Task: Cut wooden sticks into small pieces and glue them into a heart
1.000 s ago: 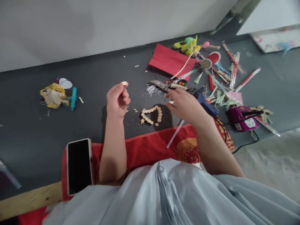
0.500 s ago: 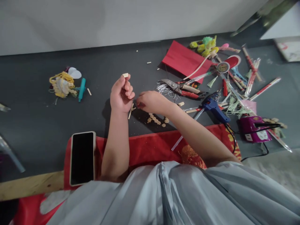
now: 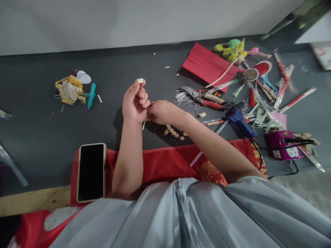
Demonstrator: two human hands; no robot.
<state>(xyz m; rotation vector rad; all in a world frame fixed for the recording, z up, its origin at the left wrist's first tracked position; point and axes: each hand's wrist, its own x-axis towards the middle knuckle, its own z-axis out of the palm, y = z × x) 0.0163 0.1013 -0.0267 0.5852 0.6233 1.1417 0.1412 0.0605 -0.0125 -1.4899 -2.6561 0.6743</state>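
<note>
My left hand is raised above the dark table, its thumb and forefinger pinching a small bundle of pale wooden sticks. The other fingers curl toward the palm. My right hand has come up against the heel of the left one, fingers closed downward; whatever they grip is hidden. A thin pale stick shows just below both hands. Under my right wrist lies a row of small joined wooden pieces, partly covered by the forearm. A separate short stick bundle rests to its right.
Pruning shears, a blue glue gun, red paper and a purple box with cords crowd the right. A phone lies on a red cloth. Yellow yarn and a teal tube are at left.
My right hand has moved slightly left and now meets my left hand. The left keeps its pinch on the small stick bundle. The whole view has shifted a little.
</note>
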